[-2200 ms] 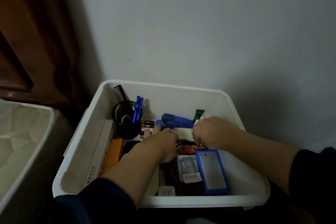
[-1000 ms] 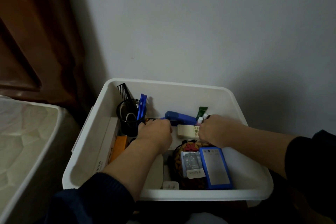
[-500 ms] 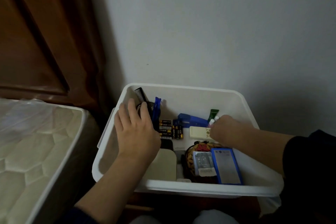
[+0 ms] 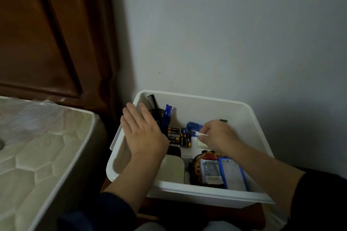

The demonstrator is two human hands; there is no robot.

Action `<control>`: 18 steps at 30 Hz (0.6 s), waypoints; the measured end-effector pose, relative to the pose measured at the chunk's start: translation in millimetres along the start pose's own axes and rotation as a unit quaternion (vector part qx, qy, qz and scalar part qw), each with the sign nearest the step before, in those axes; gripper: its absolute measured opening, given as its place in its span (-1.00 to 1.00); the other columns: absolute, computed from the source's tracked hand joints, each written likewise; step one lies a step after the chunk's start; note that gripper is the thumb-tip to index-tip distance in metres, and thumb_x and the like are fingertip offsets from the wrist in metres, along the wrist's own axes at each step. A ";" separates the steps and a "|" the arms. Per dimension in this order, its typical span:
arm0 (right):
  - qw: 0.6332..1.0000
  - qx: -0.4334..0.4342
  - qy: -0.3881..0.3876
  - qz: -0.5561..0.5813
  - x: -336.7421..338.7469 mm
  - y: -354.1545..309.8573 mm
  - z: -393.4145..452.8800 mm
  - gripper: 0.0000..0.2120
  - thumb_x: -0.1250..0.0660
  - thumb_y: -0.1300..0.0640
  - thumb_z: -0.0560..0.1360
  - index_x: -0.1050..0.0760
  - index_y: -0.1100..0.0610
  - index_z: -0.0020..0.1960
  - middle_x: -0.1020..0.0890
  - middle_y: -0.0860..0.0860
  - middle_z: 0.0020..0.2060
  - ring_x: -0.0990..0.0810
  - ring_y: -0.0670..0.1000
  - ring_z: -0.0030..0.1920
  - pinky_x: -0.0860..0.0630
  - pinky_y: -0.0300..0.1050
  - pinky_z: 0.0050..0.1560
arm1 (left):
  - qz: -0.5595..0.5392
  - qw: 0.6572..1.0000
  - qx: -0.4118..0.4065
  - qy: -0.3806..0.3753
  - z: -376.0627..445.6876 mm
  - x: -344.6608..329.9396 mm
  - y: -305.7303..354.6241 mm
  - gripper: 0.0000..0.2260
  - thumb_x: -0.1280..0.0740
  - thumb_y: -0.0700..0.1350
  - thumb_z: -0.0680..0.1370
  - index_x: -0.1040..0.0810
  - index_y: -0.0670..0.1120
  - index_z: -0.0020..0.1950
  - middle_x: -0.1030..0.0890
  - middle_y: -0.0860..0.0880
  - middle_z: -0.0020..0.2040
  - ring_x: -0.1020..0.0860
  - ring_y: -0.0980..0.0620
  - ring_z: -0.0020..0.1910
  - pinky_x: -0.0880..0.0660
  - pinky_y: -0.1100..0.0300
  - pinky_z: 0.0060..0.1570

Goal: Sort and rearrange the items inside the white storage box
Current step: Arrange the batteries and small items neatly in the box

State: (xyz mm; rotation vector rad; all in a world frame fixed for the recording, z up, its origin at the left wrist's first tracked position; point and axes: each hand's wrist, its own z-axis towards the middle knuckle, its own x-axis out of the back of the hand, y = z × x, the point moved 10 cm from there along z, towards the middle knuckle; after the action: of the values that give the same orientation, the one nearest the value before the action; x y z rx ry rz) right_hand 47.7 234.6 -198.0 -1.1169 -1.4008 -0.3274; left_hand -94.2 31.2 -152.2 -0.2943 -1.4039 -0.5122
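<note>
Mattress (image 4: 37, 148): at far left, cut off by the frame edge, beside the box.
Box (image 4: 206, 194): white, against the wall, between the mattress and the person's right arm; its near right corner is hidden by that arm.
Left hand (image 4: 144, 133): flat, fingers straight and together, palm down over the box's left side; it holds nothing. Whether it touches the rim cannot be told.
Cup (image 4: 156, 114): dark, at the back left corner, mostly hidden behind the left hand.
Comb (image 4: 152, 102): black, sticks up from the cup.
Clip (image 4: 166, 116): blue, upright just right of the cup.
Batteries (image 4: 179, 137): packs lying between the two hands.
Pale lid (image 4: 171, 169): near the front wall, partly covered by the left forearm.
Stapler (image 4: 193, 127): blue, at the back, its right end hidden by the right hand.
Right hand (image 4: 217, 135): fingers curled, pinching a small white item (image 4: 201, 134); what it is cannot be made out.
Blue case (image 4: 233, 174): lies at front right, next to a small packet (image 4: 210, 171).
</note>
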 end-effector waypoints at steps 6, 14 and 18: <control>0.991 -0.122 -0.014 0.044 -34.6 12.4 7.4 -0.80 -0.53 0.13 0.47 -0.62 0.20 0.01 -0.71 0.17 -0.02 -0.71 0.16 -0.02 -0.54 -0.13 -0.18 | 0.014 1.000 -0.014 -0.021 4.9 -12.4 4.2 -0.06 -0.36 0.16 0.51 0.11 -0.15 0.69 0.22 -0.41 0.62 0.13 -0.41 0.63 0.12 -0.24 0.61; 0.988 -0.151 -0.024 0.004 -49.2 10.5 18.6 -0.81 -0.50 0.12 0.48 -0.56 0.14 0.02 -0.61 0.10 -0.12 -0.70 0.12 -0.07 -0.51 -0.17 -0.34 | -0.006 1.000 -0.019 -0.018 5.3 -14.4 5.7 -0.13 -0.36 0.09 0.48 0.00 -0.12 0.66 0.21 -0.42 0.61 0.13 -0.43 0.62 0.14 -0.25 0.60; 0.988 -0.153 -0.012 0.019 -52.8 6.0 21.7 -0.83 -0.46 0.19 0.48 -0.48 0.12 0.00 -0.72 0.18 0.06 -0.73 0.16 0.03 -0.67 -0.06 -0.07 | -0.017 1.000 -0.018 -0.014 5.9 -13.6 7.3 -0.18 -0.37 0.05 0.47 -0.06 -0.11 0.63 0.19 -0.41 0.62 0.12 -0.42 0.62 0.14 -0.25 0.60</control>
State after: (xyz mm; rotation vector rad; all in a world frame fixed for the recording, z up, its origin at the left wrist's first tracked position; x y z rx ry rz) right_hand 27.4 232.3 -251.6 -1.3992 -1.3786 -0.5155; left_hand -96.8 42.5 -163.9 -0.3074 -1.4308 -0.5640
